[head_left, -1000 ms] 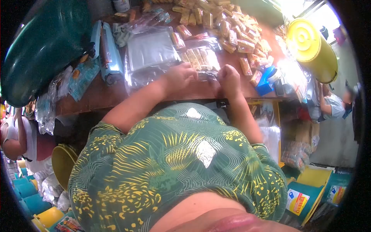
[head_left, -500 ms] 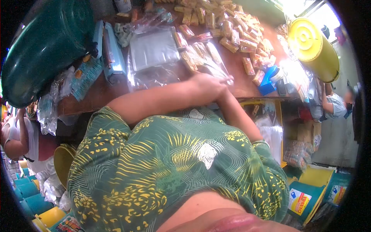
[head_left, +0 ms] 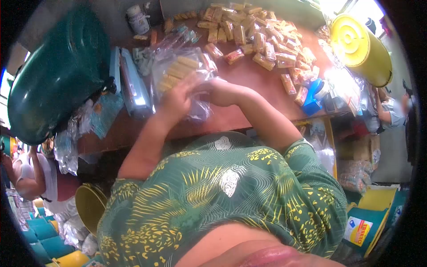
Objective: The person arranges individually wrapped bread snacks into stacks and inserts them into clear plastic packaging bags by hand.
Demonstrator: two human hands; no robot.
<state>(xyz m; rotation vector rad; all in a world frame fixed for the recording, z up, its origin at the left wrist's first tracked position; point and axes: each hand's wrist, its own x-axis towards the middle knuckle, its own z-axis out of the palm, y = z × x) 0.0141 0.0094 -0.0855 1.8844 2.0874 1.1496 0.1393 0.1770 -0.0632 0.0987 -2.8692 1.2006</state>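
A clear plastic bag [head_left: 162, 66] with several yellow-brown wrapped bars [head_left: 182, 66] inside lies at the front left of the table. My left hand [head_left: 179, 94] is closed on the near end of this bag, its fingers a little blurred. Close beside it, my right hand [head_left: 219, 91] has curled fingers at the bag's right edge; the fingertips are partly hidden behind my left hand. Loose clear plastic [head_left: 199, 112] shows below my hands. Just beyond my right hand are more wrapped bars [head_left: 214, 50].
A large pile of wrapped bars [head_left: 267, 44] covers the back of the brown table [head_left: 262, 100]. A blue tape dispenser [head_left: 313, 100] stands right, a blue-grey sealing device [head_left: 133, 84] left. A green tub [head_left: 58, 75] and a yellow bucket [head_left: 360, 49] flank the table. Other people are at both sides.
Both hands have moved left from the table's front middle, uncrossing. The bars once near my hands are now inside the plastic bag, where the flat stack of bags showed before.
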